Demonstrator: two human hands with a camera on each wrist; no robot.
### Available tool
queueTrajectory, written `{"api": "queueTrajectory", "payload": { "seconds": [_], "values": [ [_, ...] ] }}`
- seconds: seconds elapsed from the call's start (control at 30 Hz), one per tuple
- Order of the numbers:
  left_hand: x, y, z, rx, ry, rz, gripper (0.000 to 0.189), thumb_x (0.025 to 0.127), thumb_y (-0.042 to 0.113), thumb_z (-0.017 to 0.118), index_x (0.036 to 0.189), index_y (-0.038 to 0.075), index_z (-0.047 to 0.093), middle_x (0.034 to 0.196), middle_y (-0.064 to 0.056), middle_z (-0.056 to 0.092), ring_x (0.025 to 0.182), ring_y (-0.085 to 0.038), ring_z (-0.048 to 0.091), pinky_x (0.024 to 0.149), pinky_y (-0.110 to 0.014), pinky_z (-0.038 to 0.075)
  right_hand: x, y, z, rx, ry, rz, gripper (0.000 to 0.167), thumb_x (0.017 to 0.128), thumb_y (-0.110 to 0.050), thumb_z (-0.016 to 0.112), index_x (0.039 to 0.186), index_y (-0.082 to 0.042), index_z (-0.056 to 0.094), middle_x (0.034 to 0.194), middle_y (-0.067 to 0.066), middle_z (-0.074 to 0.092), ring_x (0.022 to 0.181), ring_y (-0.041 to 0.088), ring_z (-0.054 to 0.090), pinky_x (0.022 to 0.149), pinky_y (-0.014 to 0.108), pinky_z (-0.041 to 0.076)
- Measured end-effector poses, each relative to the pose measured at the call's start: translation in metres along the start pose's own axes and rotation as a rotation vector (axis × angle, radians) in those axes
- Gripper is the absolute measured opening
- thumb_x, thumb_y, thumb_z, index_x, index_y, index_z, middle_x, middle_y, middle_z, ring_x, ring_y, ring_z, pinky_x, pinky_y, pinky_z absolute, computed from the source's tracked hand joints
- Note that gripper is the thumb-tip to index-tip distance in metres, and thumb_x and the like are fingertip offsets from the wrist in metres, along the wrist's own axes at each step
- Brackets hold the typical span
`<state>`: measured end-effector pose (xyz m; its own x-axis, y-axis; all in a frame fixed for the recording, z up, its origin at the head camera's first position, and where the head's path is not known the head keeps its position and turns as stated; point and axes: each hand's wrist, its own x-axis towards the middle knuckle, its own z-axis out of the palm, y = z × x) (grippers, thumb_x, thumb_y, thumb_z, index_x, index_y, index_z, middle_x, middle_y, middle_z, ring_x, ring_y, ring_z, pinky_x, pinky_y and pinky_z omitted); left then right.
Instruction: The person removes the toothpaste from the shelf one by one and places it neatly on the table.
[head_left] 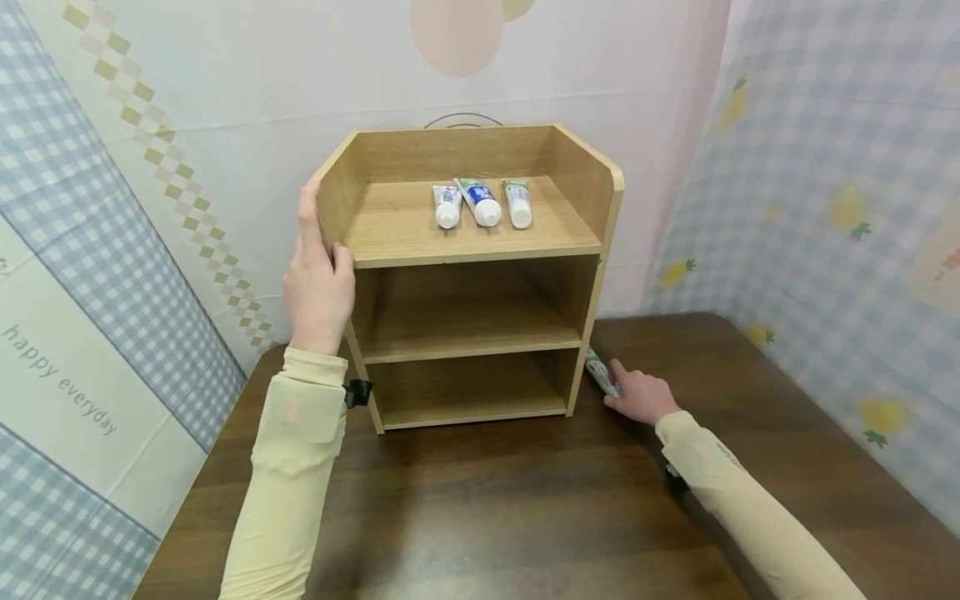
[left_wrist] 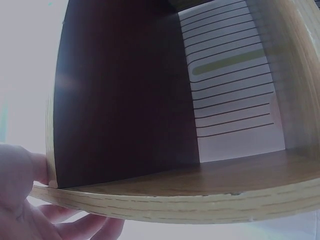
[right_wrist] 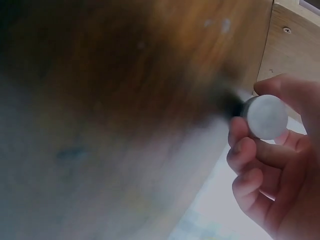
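A small wooden shelf unit (head_left: 480,256) stands on the table in the head view. My left hand (head_left: 318,287) grips the front edge of its left side panel, thumb on the inner face and fingers outside. Low beside the unit's right side, my right hand (head_left: 642,396) holds a toothpaste tube (head_left: 600,372), whose far end is hidden behind the panel. In the right wrist view the thumb and fingers close around it near its round white cap (right_wrist: 268,117). Three toothpaste tubes lie on the top shelf: a small one (head_left: 447,207), a blue-and-white one (head_left: 480,202) and a pale one (head_left: 517,203).
Two lower compartments of the unit open to the front, divided by a middle board (head_left: 472,352). The dark brown table (head_left: 480,508) extends in front and to both sides. Patterned cloth (head_left: 825,208) hangs behind and at the sides.
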<state>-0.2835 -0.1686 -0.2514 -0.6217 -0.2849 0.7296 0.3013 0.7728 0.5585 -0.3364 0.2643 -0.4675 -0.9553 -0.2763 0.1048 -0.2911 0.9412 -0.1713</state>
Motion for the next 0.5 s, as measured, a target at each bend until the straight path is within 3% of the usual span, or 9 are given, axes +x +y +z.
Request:
{"api": "queueTrajectory", "payload": {
  "seconds": [0.23, 0.5],
  "values": [
    [-0.0008, -0.0003, 0.0012, -0.001, -0.003, -0.001, 0.070, 0.092, 0.009, 0.041, 0.149, 0.044, 0.018, 0.143, -0.012, 0.052, 0.065, -0.034, 0.043, 0.055, -0.039, 0.032, -0.0008, 0.0030, 0.0009, 0.027, -0.036, -0.003, 0.035, 0.085, -0.028, 0.068, 0.104, -0.006, 0.048, 0.074, 0.010, 0.064, 0.059, 0.024, 0.060, 0.048, 0.044, 0.044],
    [-0.0007, -0.0003, 0.0017, -0.012, 0.004, 0.001, 0.070, 0.092, 0.008, 0.041, 0.149, 0.043, 0.019, 0.143, -0.012, 0.052, 0.066, -0.034, 0.042, 0.056, -0.039, 0.032, 0.0001, 0.0001, -0.0007, 0.077, -0.093, -0.009, 0.037, 0.089, -0.029, 0.063, 0.112, -0.005, 0.046, 0.085, 0.015, 0.067, 0.071, 0.030, 0.065, 0.058, 0.048, 0.049]
  ]
}}
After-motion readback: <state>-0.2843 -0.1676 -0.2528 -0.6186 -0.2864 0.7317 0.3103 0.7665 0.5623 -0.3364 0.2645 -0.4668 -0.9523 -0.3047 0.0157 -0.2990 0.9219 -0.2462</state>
